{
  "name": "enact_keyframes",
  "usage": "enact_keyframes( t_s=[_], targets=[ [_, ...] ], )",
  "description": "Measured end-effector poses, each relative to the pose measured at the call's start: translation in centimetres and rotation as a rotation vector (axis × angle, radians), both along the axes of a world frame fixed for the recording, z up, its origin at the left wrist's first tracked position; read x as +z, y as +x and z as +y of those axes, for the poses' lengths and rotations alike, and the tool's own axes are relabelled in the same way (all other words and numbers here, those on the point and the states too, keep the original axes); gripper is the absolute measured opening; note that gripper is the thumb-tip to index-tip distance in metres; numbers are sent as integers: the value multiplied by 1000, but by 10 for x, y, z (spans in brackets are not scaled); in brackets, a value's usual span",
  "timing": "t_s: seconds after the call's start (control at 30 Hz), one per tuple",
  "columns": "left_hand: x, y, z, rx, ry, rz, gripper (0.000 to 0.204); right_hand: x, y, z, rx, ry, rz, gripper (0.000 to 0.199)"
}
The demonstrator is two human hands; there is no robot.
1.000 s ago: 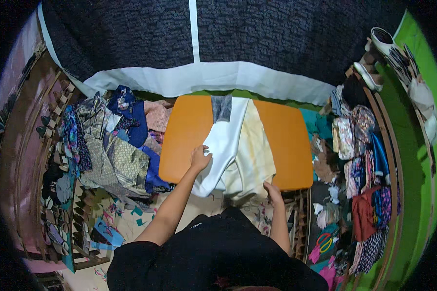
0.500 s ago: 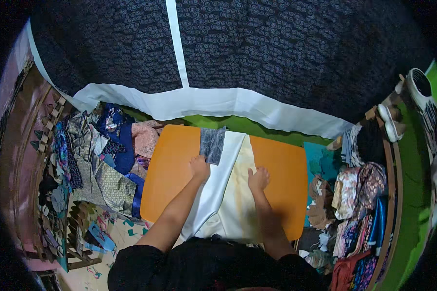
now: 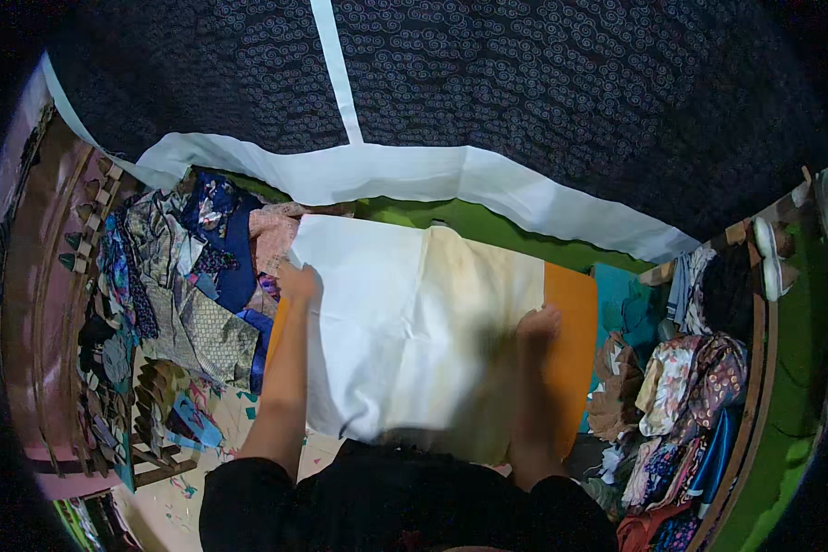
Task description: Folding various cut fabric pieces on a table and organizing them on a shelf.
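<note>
A white and cream cloth [image 3: 363, 294] lies spread over the orange tabletop [image 3: 570, 345], white on its left half and cream on its right. Along its left edge, my left hand [image 3: 298, 283] is closed on the cloth, near the table's far left corner. My right hand [image 3: 537, 326] grips the cream edge on the opposite side, with its fingers curled. Soft folds run down the middle, and a shadow falls over the lower right part. The cloth hangs toward my body at the near edge.
Patterned and blue fabrics [image 3: 193, 304] are heaped left of the table. Folded cloths [image 3: 681, 386] crowd a wooden rack on the right, with pale shoes [image 3: 768, 258] above. A dark patterned curtain [image 3: 524, 92] with a white border hangs beyond. Scraps litter the floor at lower left.
The cloth has gone from a narrow folded strip to a wide spread across the table. My hands have moved apart to its sides. The dark grey piece is out of sight.
</note>
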State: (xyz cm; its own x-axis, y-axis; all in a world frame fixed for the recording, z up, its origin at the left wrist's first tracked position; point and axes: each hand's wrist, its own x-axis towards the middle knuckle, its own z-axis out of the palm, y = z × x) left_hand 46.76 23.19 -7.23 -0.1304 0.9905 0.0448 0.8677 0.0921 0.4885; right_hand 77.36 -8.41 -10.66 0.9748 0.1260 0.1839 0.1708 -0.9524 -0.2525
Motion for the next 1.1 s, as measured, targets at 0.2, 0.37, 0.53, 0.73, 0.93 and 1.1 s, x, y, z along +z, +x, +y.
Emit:
enact_keyframes(
  t_s=[0.2, 0.37, 0.53, 0.73, 0.93, 1.1],
  targets=[
    [4, 10, -124, -380, 35, 135, 57, 18, -55, 9, 632, 184, -136, 44],
    [-12, -7, -182, -614, 11, 257, 61, 5, -66, -18, 602, 50, 10, 58],
    [-10, 10, -174, -630, 20, 273, 61, 0, -52, -22, 552, 48, 89, 60],
    [-11, 15, -156, -649, -96, 38, 54, 10, -45, -22, 530, 0, 140, 57],
    [7, -101, -180, -534, -24, 83, 54, 26, -131, -106, 360, 77, 121, 63],
    [-22, -206, -235, -60, 66, 67, 81, 20, -239, -186, -99, 206, 207, 78]
  ],
)
